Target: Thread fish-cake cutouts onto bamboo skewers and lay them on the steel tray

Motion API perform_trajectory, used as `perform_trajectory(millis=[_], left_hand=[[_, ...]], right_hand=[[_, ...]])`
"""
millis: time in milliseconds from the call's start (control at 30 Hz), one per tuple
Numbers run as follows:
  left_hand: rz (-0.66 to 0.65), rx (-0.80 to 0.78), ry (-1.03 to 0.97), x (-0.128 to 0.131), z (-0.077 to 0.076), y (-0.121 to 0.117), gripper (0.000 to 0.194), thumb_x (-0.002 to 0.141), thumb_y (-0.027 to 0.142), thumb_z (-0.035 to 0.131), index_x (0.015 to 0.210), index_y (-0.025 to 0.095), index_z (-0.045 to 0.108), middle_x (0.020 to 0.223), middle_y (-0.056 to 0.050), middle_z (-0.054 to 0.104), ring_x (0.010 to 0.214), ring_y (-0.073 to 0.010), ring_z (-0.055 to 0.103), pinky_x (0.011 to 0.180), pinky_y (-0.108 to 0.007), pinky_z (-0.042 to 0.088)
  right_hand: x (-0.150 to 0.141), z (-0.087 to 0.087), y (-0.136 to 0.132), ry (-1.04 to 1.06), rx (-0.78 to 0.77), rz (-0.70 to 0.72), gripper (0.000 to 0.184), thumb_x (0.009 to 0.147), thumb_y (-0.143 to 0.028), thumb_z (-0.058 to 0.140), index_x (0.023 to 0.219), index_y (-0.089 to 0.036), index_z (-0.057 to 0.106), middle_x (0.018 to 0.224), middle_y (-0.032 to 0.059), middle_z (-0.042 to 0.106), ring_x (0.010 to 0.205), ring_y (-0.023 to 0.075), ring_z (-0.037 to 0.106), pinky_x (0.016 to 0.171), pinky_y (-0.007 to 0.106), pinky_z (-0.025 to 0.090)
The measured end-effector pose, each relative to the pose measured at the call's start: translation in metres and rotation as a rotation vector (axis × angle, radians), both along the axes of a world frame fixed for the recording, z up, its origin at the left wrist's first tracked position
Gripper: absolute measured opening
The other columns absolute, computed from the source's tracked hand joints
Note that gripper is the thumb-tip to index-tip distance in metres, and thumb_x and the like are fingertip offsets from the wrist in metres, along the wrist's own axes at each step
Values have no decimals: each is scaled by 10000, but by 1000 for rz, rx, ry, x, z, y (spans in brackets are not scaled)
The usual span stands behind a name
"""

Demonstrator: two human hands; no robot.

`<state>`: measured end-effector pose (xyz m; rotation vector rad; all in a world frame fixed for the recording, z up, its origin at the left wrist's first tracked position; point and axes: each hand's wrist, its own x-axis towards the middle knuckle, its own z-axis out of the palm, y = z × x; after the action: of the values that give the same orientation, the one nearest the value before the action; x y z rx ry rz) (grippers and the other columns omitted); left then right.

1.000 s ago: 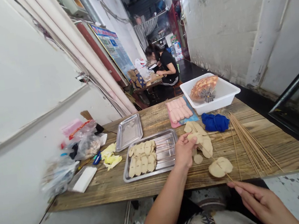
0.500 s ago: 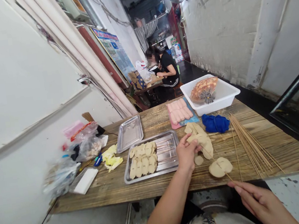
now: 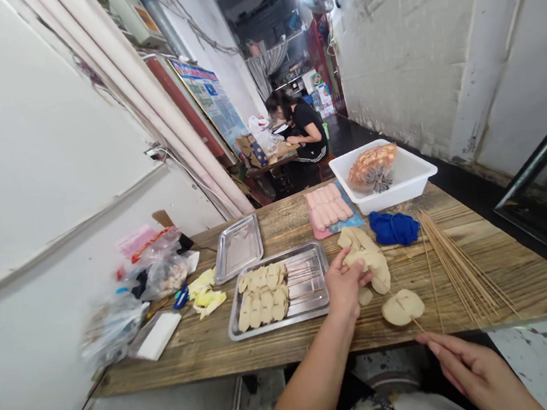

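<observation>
My left hand (image 3: 343, 283) rests on the wooden table (image 3: 523, 266) at a heap of pale round slices (image 3: 367, 256), its fingers closed on one slice. My right hand (image 3: 469, 367), below the table's front edge, pinches the end of a thin bamboo skewer (image 3: 417, 326). Two pale slices (image 3: 402, 306) are threaded on that skewer and lie on the table. A steel tray (image 3: 315, 293) left of my left hand holds rows of skewered slices (image 3: 262, 295).
Loose bamboo skewers (image 3: 455, 262) lie at the right, with a blue cloth (image 3: 394, 227), pink sausages (image 3: 328, 204) and a white tub (image 3: 411, 177) behind. An empty steel tray (image 3: 237, 247) and plastic bags (image 3: 161, 267) sit left. Another person (image 3: 307, 130) sits at a far table.
My left hand has slid slightly toward me along the heap of slices. My right hand stays on the skewer end.
</observation>
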<state>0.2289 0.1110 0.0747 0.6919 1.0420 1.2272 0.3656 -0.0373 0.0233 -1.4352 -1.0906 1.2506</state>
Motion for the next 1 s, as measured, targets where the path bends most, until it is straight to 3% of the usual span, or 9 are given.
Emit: perform_trajectory(millis=[167, 333, 700, 1000], left_hand=[[37, -2, -9, 1, 3, 2, 554, 614, 162, 714, 1128, 133, 509, 722, -31, 638, 551, -129, 616, 590, -291, 533], [20, -51, -66, 0, 7, 2, 472, 620, 150, 709, 1052, 129, 520, 719, -29, 628, 547, -126, 613, 618, -309, 534], [-63, -78, -150, -4, 14, 0, 343, 656, 114, 671, 979, 108, 556, 789, -67, 641, 601, -126, 619, 652, -306, 530], [-64, -51, -157, -3, 12, 0, 266, 650, 134, 688, 897, 117, 590, 823, -70, 649, 667, -129, 620, 680, -307, 534]], right_hand=[[2, 4, -1, -160, 142, -13, 360, 740, -464, 587, 942, -210, 743, 712, 45, 737, 690, 191, 682, 594, 205, 543], [7, -8, 1, -271, 227, 22, 352, 776, -415, 552, 998, -201, 722, 966, 77, 729, 891, 210, 676, 822, 247, 493], [7, -27, 3, -134, 151, 41, 388, 809, -404, 543, 1106, -182, 662, 1136, 101, 656, 980, 200, 640, 816, 228, 494], [6, -23, 6, -98, 130, 41, 376, 805, -418, 549, 1077, -195, 680, 1115, 100, 668, 999, 214, 630, 871, 270, 460]])
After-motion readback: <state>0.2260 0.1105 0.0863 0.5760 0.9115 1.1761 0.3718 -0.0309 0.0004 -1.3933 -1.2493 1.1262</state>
